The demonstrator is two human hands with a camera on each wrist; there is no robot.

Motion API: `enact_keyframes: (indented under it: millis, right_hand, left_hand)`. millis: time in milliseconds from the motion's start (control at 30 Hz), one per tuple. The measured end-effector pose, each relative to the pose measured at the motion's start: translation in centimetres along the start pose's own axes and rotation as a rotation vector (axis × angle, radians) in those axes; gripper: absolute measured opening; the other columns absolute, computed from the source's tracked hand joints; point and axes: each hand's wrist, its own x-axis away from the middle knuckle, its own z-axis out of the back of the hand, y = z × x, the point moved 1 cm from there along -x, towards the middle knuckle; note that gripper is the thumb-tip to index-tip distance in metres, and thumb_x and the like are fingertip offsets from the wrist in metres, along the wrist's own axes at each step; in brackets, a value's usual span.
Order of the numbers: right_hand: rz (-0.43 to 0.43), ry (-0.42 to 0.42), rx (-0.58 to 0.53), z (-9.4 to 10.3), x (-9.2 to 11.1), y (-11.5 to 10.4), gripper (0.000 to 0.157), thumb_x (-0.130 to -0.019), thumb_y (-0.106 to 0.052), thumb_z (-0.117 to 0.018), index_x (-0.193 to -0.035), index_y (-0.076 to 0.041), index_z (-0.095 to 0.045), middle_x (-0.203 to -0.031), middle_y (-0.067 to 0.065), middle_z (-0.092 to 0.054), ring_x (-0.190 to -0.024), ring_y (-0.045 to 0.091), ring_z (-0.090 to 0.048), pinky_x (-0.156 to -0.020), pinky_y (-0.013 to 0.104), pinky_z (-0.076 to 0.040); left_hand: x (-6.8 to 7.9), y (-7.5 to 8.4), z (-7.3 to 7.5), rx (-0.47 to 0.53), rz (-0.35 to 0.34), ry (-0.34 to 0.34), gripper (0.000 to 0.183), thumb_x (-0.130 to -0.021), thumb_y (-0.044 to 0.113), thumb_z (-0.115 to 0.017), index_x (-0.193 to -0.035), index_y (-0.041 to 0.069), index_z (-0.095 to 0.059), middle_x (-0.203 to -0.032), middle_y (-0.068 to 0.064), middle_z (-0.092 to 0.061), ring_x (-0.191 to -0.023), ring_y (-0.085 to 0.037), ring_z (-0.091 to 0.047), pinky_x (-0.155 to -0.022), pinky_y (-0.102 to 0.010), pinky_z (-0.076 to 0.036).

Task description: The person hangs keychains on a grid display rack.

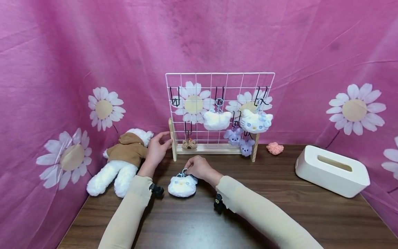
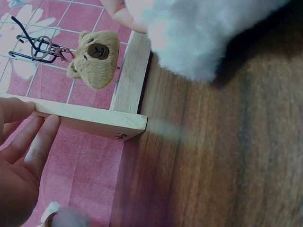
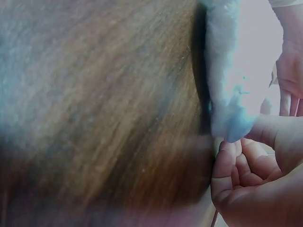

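My right hand pinches the ring at the top of a white plush cat-head keychain, low over the table in the head view. In the right wrist view its white fur hides the ring and part of the fingers. My left hand touches the left wooden post of a white wire grid rack with nearly straight fingers. Near that hand, a brown bear-head keychain hangs from a black hook low on the grid.
Two white plush keychains and two purple plush ones hang on the grid. A white plush toy in a brown hoodie lies at the left. At the right are a pink scrunchie and a white tissue box.
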Motion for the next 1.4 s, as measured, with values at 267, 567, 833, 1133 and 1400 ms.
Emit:
enact_keyframes:
  millis: [267,567,833,1133,1400]
  right_hand:
    - [0.006,-0.028,-0.039,0.3,0.1,0.2,0.007,-0.100,-0.012,-0.083,-0.093,-0.010,-0.084,-0.099,0.004,-0.079,-0.089,0.014,-0.064,-0.073,0.020,-0.053]
    - [0.008,-0.046,-0.090,0.4,0.2,0.0,0.008,-0.101,-0.014,-0.081,-0.098,-0.009,-0.085,-0.099,0.002,-0.078,-0.088,0.012,-0.063,-0.072,0.018,-0.052]
    - [0.017,-0.076,-0.191,0.2,0.5,-0.7,0.008,-0.102,-0.010,-0.077,-0.101,-0.005,-0.084,-0.090,0.001,-0.074,-0.080,0.012,-0.065,-0.063,0.017,-0.054]
    - [0.027,-0.079,-0.234,0.2,1.1,-1.9,0.010,-0.105,-0.009,-0.074,-0.103,-0.004,-0.083,-0.095,0.005,-0.077,-0.084,0.015,-0.071,-0.068,0.019,-0.060]
    - [0.092,-0.052,-0.221,0.5,1.3,-2.9,0.008,-0.105,-0.008,-0.075,-0.103,-0.004,-0.082,-0.086,0.002,-0.072,-0.077,0.015,-0.066,-0.063,0.019,-0.056]
  left_hand:
    - [0.1,0.0,0.1,-0.013,0.008,-0.002,0.042,-0.109,0.005,-0.072,-0.151,0.000,-0.067,-0.134,-0.032,-0.075,-0.110,-0.045,-0.081,-0.087,-0.023,-0.074]
    - [0.2,0.0,0.2,-0.047,-0.001,0.001,0.042,-0.109,0.007,-0.073,-0.150,0.000,-0.068,-0.135,-0.032,-0.074,-0.105,-0.040,-0.083,-0.086,-0.024,-0.074]
    - [0.1,0.0,0.3,-0.045,0.000,0.005,0.041,-0.108,0.006,-0.073,-0.149,0.001,-0.069,-0.135,-0.031,-0.075,-0.104,-0.041,-0.083,-0.085,-0.024,-0.074]
    - [0.0,0.1,0.1,-0.042,-0.009,-0.002,0.041,-0.109,0.008,-0.074,-0.149,0.001,-0.068,-0.135,-0.029,-0.076,-0.105,-0.042,-0.083,-0.084,-0.021,-0.073]
    - [-0.1,0.0,0.2,-0.031,-0.005,-0.001,0.041,-0.109,0.008,-0.073,-0.149,0.001,-0.068,-0.140,-0.030,-0.073,-0.103,-0.040,-0.084,-0.083,-0.020,-0.073]
